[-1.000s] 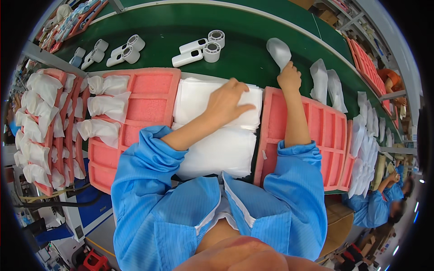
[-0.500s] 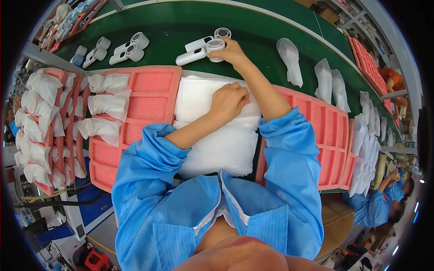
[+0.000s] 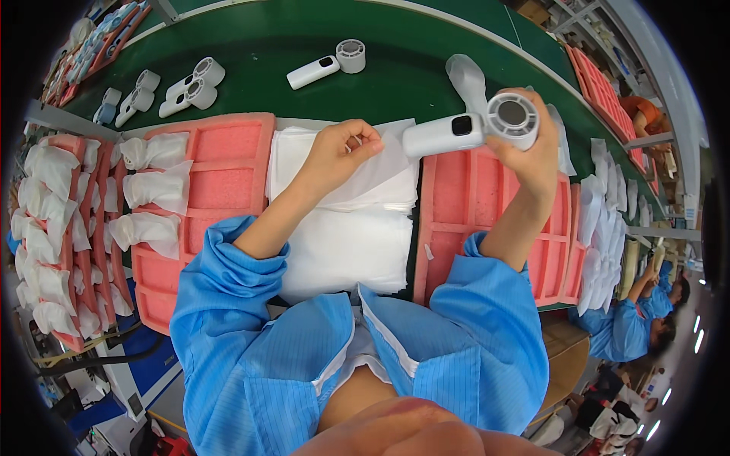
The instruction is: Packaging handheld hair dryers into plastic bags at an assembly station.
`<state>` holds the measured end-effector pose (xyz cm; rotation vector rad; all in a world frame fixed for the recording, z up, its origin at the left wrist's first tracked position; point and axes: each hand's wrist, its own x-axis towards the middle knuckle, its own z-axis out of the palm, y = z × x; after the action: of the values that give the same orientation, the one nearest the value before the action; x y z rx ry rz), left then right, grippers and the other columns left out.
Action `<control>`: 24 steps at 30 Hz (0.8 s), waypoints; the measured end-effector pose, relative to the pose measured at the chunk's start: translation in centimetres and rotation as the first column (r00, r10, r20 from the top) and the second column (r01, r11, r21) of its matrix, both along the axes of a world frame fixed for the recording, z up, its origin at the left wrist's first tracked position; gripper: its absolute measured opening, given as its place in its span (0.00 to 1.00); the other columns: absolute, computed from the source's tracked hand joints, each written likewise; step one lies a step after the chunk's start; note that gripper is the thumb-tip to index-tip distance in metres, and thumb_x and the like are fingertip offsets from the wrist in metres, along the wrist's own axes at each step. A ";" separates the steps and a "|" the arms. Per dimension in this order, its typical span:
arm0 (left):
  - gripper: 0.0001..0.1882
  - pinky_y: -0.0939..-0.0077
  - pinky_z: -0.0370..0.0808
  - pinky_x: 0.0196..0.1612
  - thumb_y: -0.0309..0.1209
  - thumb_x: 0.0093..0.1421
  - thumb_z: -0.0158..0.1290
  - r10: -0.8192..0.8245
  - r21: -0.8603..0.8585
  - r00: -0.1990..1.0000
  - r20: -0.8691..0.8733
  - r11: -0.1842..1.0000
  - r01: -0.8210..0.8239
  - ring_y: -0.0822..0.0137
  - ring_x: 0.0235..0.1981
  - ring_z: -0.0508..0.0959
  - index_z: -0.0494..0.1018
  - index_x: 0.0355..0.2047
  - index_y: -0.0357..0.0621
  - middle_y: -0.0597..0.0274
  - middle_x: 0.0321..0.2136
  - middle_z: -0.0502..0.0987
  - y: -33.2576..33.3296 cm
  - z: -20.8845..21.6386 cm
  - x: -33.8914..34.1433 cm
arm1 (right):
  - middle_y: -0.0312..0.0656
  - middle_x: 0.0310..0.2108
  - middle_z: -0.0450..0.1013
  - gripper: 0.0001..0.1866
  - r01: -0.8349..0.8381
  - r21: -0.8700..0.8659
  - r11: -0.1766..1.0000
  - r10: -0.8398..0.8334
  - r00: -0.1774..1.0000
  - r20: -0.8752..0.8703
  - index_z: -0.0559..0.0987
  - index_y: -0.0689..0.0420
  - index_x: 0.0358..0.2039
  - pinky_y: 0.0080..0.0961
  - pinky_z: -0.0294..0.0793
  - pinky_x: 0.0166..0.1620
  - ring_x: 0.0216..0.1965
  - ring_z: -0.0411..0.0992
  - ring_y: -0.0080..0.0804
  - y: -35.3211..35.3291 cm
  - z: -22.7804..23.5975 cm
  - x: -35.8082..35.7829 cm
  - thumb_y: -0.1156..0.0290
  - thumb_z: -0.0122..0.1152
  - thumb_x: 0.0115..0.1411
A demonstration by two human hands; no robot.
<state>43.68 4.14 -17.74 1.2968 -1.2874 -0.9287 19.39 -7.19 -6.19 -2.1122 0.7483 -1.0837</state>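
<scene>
My right hand [image 3: 538,156] is closed around the round head of a white handheld fan [image 3: 437,137]. The fan's handle points left, over the far edge of a pink foam tray. Pinched in the fingers of my left hand [image 3: 334,156] is the edge of a thin translucent white bag [image 3: 380,169], partly lifted off the stack of flat bags [image 3: 289,159] beneath. The fan's handle end lies close to this lifted bag. A second pile of white bags [image 3: 346,251] sits nearer to me.
Another white fan [image 3: 313,71] lies on the green bench [image 3: 403,45], with several more fans [image 3: 201,83] farther left. Pink foam trays flank the stacks; the left tray [image 3: 228,144] holds bagged fans [image 3: 156,188]. Wrapped fans [image 3: 465,80] stand at right, near the right tray [image 3: 437,251].
My right hand has lifted one fan off the bench and carried it right and nearer. My left hand has moved left and now raises a bag's edge.
</scene>
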 end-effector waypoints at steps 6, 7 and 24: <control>0.05 0.85 0.68 0.32 0.28 0.64 0.54 0.015 0.004 0.979 -0.202 1.000 -0.014 0.79 0.29 0.72 0.71 0.37 0.40 0.69 0.30 0.75 1.1 3.1 0.1 | 0.39 0.36 0.74 0.25 -0.134 -0.001 0.991 0.134 0.991 0.004 0.76 0.59 0.41 0.22 0.73 0.42 0.38 0.74 0.28 1.5 -2.0 3.7 0.75 0.71 0.38; 0.05 0.84 0.69 0.34 0.27 0.65 0.52 0.054 -0.023 0.958 -0.281 0.998 -0.063 0.78 0.31 0.73 0.71 0.38 0.40 0.69 0.32 0.75 1.4 3.7 0.0 | 0.40 0.37 0.73 0.27 -0.158 -0.076 0.985 0.158 0.987 -0.003 0.76 0.58 0.43 0.23 0.73 0.42 0.39 0.74 0.30 1.8 -2.4 4.6 0.76 0.72 0.37; 0.19 0.77 0.73 0.38 0.17 0.52 0.59 0.368 -0.554 0.876 0.312 0.819 -0.147 0.68 0.34 0.75 0.72 0.45 0.39 0.60 0.39 0.73 3.6 5.9 -2.3 | 0.43 0.43 0.67 0.42 -0.100 -0.397 0.912 0.040 0.987 -0.155 0.74 0.54 0.55 0.31 0.76 0.36 0.41 0.70 0.40 5.4 -5.3 8.7 0.80 0.74 0.33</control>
<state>41.34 7.72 -11.80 1.2189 -1.4922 -0.0787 28.11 -1.81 -11.52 -2.5695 0.5397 -1.1302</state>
